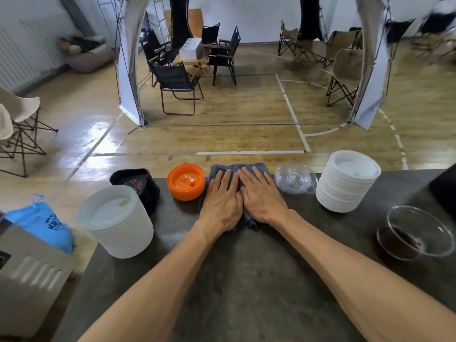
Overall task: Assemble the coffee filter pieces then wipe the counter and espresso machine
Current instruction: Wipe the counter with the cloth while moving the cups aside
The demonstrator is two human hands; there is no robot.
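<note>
Bare counter [246, 280] lies open nearside; the orange lid [186, 185] and clear dome lids [295, 178] flank the far lane.

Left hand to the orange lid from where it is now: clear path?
Probably yes. The left hand lies flat on the grey cloth, and the orange lid sits just to its left on the counter with nothing between them.

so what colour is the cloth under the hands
Dark grey-blue cloth, flat under both hands on the counter; the head view shows it.
</note>
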